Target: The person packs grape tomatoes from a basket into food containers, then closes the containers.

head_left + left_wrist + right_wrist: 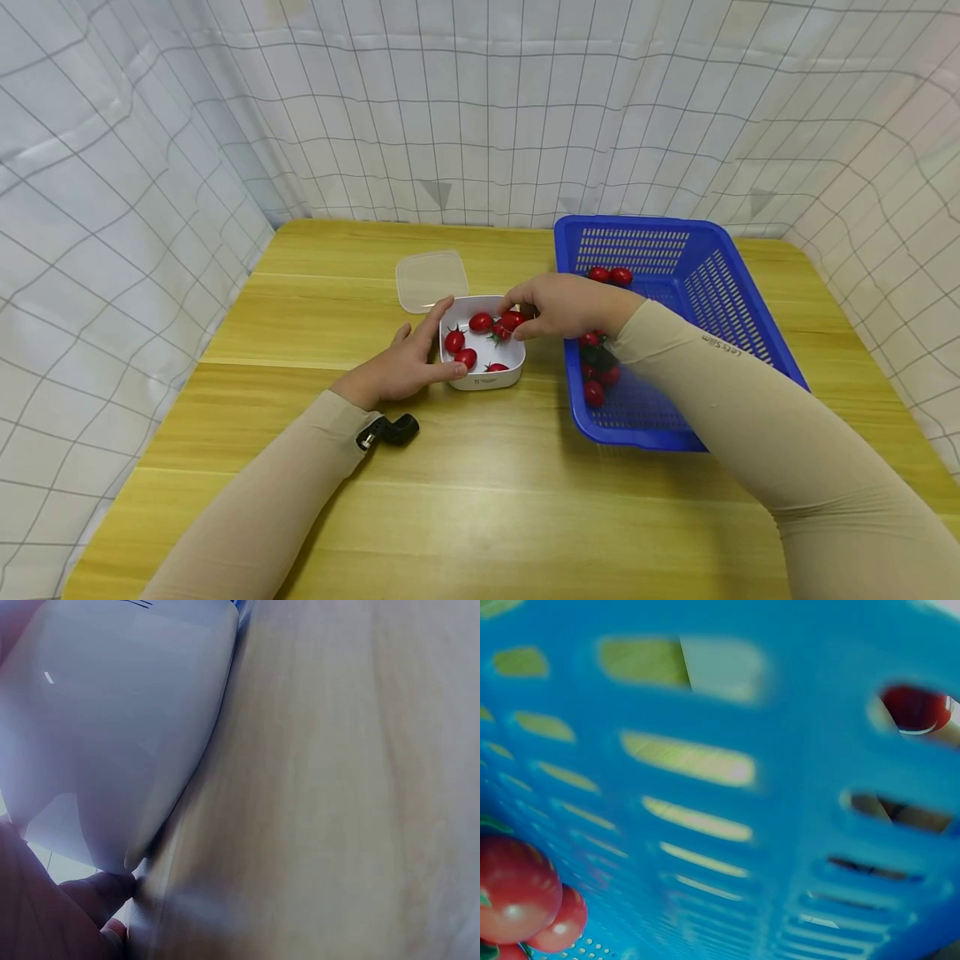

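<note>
A small white container (487, 379) on the table holds several red cherry tomatoes (481, 322) with green stems. My left hand (401, 367) grips its left side, the thumb at the front corner and the fingers along the far side. In the left wrist view the container's smooth wall (112, 735) stands close to the fingers (97, 896). Over the container's right rim, my right hand (562, 304) pinches a cherry tomato (512, 321) with thumb and fingertips. That forearm reaches across a blue plastic basket (750, 300).
More cherry tomatoes (594, 393) lie along the basket's left side, some hidden by the right wrist. A clear flat lid (431, 281) rests behind the container. The slotted basket wall (795, 750) fills most of the right wrist view. A gridded white curtain (480, 108) surrounds the wooden table (450, 500).
</note>
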Demonstrator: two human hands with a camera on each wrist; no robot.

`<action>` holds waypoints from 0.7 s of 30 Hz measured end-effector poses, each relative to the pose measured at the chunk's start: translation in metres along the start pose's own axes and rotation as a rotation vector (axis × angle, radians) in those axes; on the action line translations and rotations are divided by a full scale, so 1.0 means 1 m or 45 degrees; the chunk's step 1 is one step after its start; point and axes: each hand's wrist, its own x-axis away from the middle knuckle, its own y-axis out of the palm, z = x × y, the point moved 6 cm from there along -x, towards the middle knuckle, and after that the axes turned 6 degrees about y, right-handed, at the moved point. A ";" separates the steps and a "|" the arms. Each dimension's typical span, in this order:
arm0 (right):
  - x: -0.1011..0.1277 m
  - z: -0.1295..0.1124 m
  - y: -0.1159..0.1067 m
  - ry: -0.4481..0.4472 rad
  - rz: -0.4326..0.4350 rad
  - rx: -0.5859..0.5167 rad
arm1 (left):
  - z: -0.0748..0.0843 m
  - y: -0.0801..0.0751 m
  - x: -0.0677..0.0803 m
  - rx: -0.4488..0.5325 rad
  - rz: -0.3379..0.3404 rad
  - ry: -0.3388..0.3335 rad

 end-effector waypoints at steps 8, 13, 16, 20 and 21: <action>0.000 0.000 0.001 0.008 0.005 0.006 | -0.002 0.000 0.000 -0.001 0.002 -0.006; 0.000 0.000 0.001 0.011 0.003 0.004 | -0.002 0.000 0.000 -0.003 0.005 -0.008; 0.001 -0.001 0.000 0.009 0.001 0.003 | -0.002 0.000 0.001 0.003 0.006 -0.002; 0.001 -0.001 0.001 0.013 0.003 0.006 | -0.001 0.000 0.001 0.008 0.007 -0.001; 0.001 -0.001 0.001 0.014 0.003 0.005 | -0.001 0.000 0.001 0.009 0.006 -0.002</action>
